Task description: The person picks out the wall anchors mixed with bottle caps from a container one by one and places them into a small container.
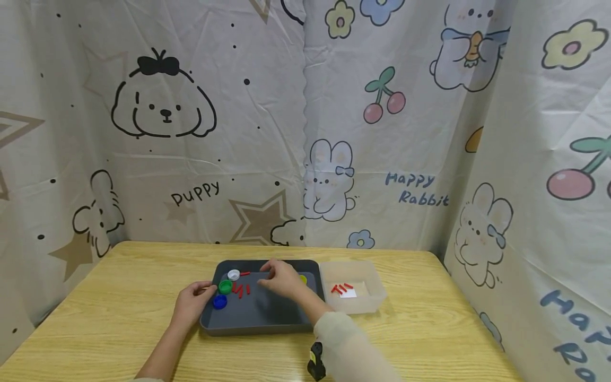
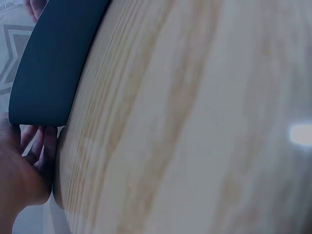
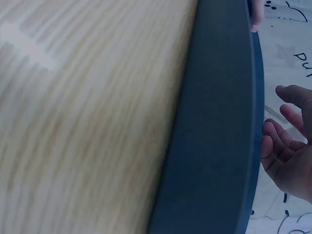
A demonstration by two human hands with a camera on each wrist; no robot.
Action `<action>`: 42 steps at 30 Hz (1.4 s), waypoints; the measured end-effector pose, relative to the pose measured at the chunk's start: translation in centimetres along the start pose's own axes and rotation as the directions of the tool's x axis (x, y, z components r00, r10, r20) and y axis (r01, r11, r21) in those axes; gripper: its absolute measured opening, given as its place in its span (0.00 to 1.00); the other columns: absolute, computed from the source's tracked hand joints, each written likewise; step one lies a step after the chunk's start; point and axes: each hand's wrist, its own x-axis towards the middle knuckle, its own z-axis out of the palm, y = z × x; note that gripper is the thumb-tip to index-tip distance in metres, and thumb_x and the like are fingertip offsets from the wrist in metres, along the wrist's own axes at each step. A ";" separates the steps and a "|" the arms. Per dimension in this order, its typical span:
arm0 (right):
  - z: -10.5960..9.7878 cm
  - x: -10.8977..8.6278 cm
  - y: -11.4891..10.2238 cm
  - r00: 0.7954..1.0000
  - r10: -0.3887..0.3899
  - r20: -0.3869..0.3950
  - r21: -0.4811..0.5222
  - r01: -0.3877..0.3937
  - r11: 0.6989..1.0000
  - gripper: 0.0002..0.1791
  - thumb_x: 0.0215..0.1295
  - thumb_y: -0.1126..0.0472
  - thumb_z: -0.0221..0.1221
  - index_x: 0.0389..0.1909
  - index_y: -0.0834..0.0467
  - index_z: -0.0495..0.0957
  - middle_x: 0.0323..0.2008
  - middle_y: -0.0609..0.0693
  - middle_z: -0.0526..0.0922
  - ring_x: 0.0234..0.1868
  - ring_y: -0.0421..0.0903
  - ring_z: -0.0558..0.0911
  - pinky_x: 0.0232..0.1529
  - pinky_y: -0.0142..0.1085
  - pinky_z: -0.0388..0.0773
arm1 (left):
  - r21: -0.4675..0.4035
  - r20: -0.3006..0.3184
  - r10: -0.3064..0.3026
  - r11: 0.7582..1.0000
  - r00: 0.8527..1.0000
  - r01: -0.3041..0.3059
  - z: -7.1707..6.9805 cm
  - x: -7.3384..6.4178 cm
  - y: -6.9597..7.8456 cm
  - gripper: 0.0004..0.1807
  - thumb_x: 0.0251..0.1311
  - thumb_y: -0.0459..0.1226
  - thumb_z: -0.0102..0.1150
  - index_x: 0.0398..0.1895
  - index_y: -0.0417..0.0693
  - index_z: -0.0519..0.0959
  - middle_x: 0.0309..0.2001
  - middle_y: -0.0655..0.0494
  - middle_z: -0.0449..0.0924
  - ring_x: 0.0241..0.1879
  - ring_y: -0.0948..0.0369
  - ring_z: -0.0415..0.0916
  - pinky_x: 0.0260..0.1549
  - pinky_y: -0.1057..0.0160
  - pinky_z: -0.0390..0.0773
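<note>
A dark grey tray (image 1: 267, 330) lies on the table. My left hand (image 1: 193, 301) grips its left rim, thumb at the top edge and fingers against the outer wall (image 2: 41, 114). Over the middle of the tray hovers my right hand (image 1: 281, 278), its thumb and forefinger spread apart with nothing between them. White (image 1: 233, 275), green (image 1: 225, 287) and blue (image 1: 220, 302) round caps line the tray's left side. Several short red sticks (image 1: 240, 291) lie right of the green cap, and one red stick (image 1: 245, 274) touches the white one. A yellow cap (image 1: 303, 279) is partly hidden behind the right hand.
A translucent plastic box (image 1: 377, 297) stands against the tray's right side, holding several red sticks (image 1: 341, 288) and a white slip (image 1: 348, 293). The wooden table (image 1: 119, 318) extends around both. Printed curtains (image 1: 258, 159) hang behind and at the sides.
</note>
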 end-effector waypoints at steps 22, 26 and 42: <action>3.8 0.8 -0.7 0.996 0.079 0.031 -0.028 -0.078 0.997 0.14 0.56 0.57 0.65 0.44 0.54 0.78 0.27 0.45 0.77 0.25 0.39 0.72 0.26 0.32 0.68 | -0.019 0.004 0.005 1.000 1.000 -0.005 -0.1 -0.1 0.1 0.25 0.61 0.46 0.57 0.52 0.34 0.76 0.45 0.40 0.79 0.42 0.56 0.75 0.36 0.68 0.71; 4.2 0.9 -0.8 0.996 0.086 0.024 -0.024 -0.086 0.996 0.14 0.55 0.58 0.65 0.43 0.55 0.78 0.25 0.45 0.75 0.24 0.39 0.71 0.25 0.31 0.66 | -0.016 0.000 -0.001 1.000 1.000 0.001 0.0 -0.1 0.0 0.24 0.61 0.46 0.57 0.52 0.35 0.76 0.45 0.42 0.80 0.42 0.57 0.75 0.36 0.69 0.71; 5.0 1.4 -0.7 0.995 0.097 0.015 -0.122 -0.094 0.988 0.16 0.54 0.58 0.65 0.45 0.52 0.80 0.45 0.50 0.82 0.43 0.45 0.78 0.43 0.37 0.74 | -0.023 0.000 0.009 1.000 1.000 -0.009 0.0 0.1 -0.1 0.23 0.62 0.44 0.56 0.52 0.34 0.76 0.45 0.41 0.80 0.42 0.58 0.76 0.37 0.68 0.72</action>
